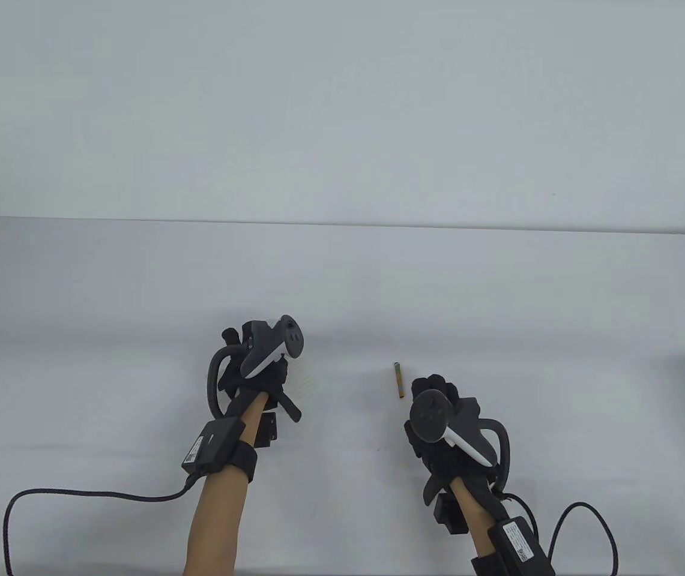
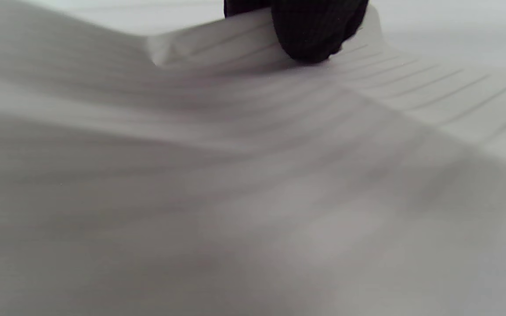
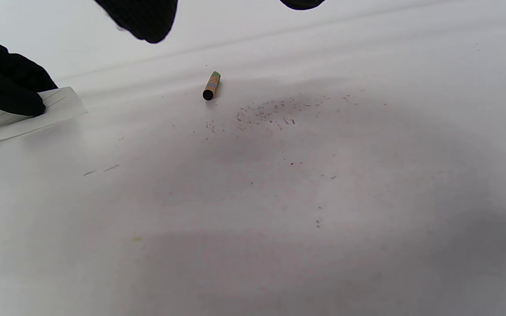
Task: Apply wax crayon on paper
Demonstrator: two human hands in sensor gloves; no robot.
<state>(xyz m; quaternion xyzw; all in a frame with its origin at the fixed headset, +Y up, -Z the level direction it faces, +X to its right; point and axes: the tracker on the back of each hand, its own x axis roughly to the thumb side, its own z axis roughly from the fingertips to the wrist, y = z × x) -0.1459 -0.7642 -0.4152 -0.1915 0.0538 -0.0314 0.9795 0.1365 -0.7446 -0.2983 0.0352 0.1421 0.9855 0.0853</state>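
Two hands: both gloved, over the white table.
Left hand: fingers pinch the lined paper.
Right hand: fingers spread, holding nothing.
Crayon: lying loose just beside the right fingertips.

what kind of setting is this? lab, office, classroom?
Probably a data-capture bench, not an office or classroom: a plain white table against a blank wall, both hands in wired sensor gloves with trackers, and only a crayon and lined paper as props.
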